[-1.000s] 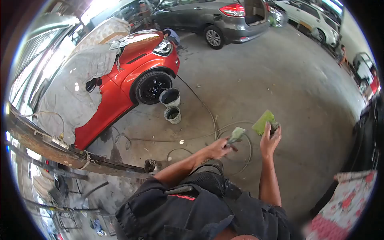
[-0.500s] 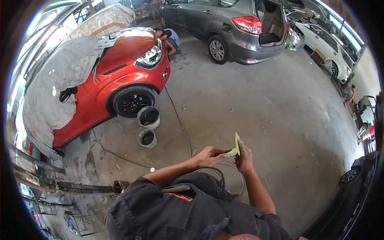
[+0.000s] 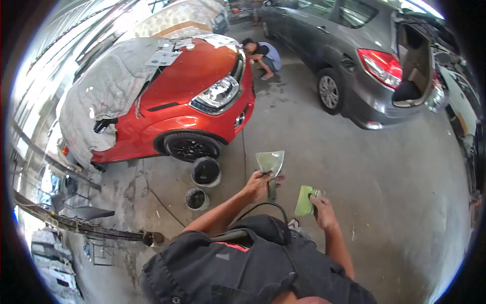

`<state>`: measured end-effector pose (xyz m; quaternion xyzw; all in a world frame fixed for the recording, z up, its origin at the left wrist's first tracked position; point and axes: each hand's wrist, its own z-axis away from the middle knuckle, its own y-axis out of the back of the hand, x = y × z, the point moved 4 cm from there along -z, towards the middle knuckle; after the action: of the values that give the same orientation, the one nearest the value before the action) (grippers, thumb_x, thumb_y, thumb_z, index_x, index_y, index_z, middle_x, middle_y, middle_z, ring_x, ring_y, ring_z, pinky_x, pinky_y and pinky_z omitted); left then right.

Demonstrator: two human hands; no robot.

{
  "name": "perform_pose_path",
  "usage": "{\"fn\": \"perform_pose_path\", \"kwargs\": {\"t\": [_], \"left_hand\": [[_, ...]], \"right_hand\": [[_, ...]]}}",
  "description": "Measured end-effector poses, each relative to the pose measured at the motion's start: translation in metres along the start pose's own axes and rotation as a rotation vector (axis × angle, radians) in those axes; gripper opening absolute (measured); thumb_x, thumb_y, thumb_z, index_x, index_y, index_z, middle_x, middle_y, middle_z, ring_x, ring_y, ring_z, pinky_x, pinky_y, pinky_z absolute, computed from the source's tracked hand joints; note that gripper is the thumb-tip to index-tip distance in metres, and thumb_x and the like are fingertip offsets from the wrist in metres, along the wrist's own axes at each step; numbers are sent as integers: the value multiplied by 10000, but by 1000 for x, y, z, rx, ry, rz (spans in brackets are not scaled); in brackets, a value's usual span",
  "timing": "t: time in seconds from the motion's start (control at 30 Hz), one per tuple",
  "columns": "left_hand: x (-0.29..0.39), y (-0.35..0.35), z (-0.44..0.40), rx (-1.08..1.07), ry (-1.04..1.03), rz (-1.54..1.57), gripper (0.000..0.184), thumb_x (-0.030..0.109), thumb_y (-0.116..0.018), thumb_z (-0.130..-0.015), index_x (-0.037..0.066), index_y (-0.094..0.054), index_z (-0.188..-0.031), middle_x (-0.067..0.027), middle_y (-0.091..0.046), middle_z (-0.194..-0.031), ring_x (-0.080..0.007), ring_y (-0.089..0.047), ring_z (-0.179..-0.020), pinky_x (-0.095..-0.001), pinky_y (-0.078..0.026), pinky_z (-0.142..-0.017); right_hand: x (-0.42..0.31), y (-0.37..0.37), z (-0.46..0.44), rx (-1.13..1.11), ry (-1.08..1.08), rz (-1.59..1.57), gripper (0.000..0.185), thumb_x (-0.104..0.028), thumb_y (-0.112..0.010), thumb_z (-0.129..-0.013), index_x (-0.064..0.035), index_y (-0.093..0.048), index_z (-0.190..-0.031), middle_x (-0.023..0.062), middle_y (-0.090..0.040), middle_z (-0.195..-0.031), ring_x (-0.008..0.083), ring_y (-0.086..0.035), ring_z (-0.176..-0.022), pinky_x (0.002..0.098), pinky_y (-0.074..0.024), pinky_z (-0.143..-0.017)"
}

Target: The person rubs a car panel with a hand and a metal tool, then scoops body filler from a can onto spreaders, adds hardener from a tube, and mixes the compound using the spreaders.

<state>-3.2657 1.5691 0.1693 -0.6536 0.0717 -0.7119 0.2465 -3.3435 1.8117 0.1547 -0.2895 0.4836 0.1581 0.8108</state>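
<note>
My left hand (image 3: 257, 187) is closed around the handle of a putty knife (image 3: 271, 163), its wide blade pointing away from me and smeared pale green. To the right, my right hand (image 3: 325, 212) grips a flat, roughly rectangular spreader (image 3: 304, 201) coated in the same yellow-green paste, fingers and thumb pinching one edge. The two tools are apart, both held above the floor in front of my body.
A red car (image 3: 195, 86) under a grey cover (image 3: 109, 83) stands ahead left, with two buckets (image 3: 206, 171) (image 3: 197, 199) near its wheel. A person (image 3: 266, 55) crouches at its front. A grey car (image 3: 349, 55) with an open rear stands right. A hose (image 3: 162, 202) crosses the floor.
My hands have separated: they were together with the tools meeting, and now the putty knife shows its blade face on the left and the spreader is on the right. My view has turned.
</note>
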Motion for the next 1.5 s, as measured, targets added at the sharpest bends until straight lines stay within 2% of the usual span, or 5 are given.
{"fn": "perform_pose_path", "kwargs": {"t": [0.07, 0.37, 1.03, 1.17, 1.5], "left_hand": [[-1, 15, -46, -18, 33, 340, 393, 162, -511, -987, 45, -420, -1351, -129, -489, -1374, -245, -431, -1327, -422, -445, -980], [29, 56, -236, 215, 21, 568, 349, 156, -552, -961, 31, -514, -1284, -80, -593, -1221, -206, -561, -1170, -360, -446, -992], [73, 206, -753, 154, 311, -136, 367, 382, -676, -883, 25, -736, -944, -45, -711, -827, -89, -631, -708, -246, -492, -631], [-49, 327, -754, 230, 625, -983, 430, 456, -611, -883, 52, -732, -962, -137, -715, -906, -277, -687, -787, -392, -520, -733], [-100, 378, -848, 653, 1027, -585, 411, 408, -587, -899, 19, -697, -975, -198, -686, -942, -325, -667, -877, -403, -509, -774]], "right_hand": [[-66, -24, -59, -129, -53, 150, 213, -210, -602, -928, -22, -655, -1012, -13, -629, -825, 87, -582, -708, 255, -469, -638], [-125, -53, -318, -665, -56, 310, 240, -195, -583, -943, -3, -664, -1062, -27, -637, -871, 68, -547, -751, 244, -465, -672], [-317, 141, -802, -175, 80, 575, 203, -183, -645, -871, 8, -678, -813, -66, -563, -683, 43, -478, -603, 245, -402, -537], [-433, 144, -911, -80, 237, 473, 204, -182, -634, -880, 9, -685, -828, -57, -578, -688, 44, -489, -607, 244, -409, -541], [-551, 138, -1207, -143, 218, 406, 223, -186, -610, -908, 16, -686, -851, -37, -618, -741, 40, -533, -661, 250, -440, -569]]}}
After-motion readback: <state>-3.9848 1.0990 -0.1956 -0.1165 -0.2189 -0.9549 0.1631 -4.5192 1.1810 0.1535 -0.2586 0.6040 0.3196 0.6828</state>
